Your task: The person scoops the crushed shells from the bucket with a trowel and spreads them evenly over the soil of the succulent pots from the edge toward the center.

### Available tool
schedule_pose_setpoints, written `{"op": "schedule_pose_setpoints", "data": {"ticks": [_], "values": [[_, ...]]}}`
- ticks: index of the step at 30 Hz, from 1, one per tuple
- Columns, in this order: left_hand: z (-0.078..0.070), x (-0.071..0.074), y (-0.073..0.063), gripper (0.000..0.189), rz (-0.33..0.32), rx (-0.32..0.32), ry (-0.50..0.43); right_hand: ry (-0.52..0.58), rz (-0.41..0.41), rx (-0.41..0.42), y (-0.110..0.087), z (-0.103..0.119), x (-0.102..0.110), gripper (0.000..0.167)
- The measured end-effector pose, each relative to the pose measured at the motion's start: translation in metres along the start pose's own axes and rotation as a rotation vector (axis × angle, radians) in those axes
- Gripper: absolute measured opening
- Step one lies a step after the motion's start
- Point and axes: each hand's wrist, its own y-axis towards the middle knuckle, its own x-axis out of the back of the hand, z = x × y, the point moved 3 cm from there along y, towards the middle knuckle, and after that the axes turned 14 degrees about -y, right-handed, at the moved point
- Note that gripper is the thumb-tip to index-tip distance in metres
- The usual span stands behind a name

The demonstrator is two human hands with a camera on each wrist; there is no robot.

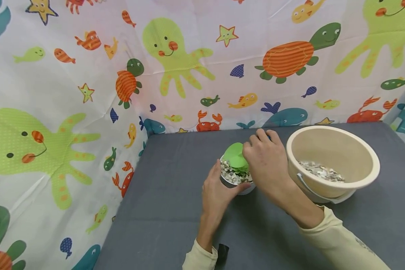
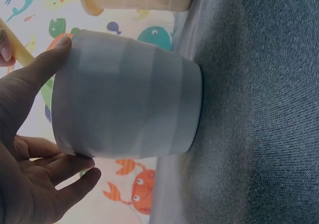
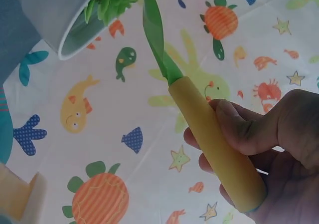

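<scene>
A white plant pot stands upright on the grey cloth, filled at the top with pale pebbles around a small green plant. My left hand holds the pot near its rim, thumb on one side and fingers on the other. In my right hand is a small trowel with a yellow handle and a green blade. The fingers wrap round the handle, and the blade is over the pebbles beside the plant. From the head view, the right hand hides the handle.
Right of the pot stands a large cream bucket with pale pebbles at its bottom and its handle hanging at the front. A sea-animal curtain borders the grey surface at the back and left. A small black object shows beside the left sleeve.
</scene>
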Motion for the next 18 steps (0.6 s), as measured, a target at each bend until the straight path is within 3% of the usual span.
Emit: {"op": "schedule_pose_setpoints", "data": {"ticks": [7,11,15,18], "values": [[-0.002,-0.004,0.000,0.117,-0.036,-0.002,0.019,-0.004,0.012,-0.028,-0.002,-0.008,-0.001,0.007],[-0.004,-0.005,-0.003,0.114,-0.059,-0.014,0.012,0.061,0.027,-0.068,-0.005,-0.018,-0.001,0.010],[-0.007,-0.007,-0.005,0.109,-0.098,-0.052,0.082,0.208,-0.019,-0.182,-0.014,-0.039,0.003,0.019],[-0.011,-0.005,-0.007,0.092,-0.130,-0.095,0.170,0.269,-0.072,-0.292,-0.026,-0.061,0.010,0.022]]}}
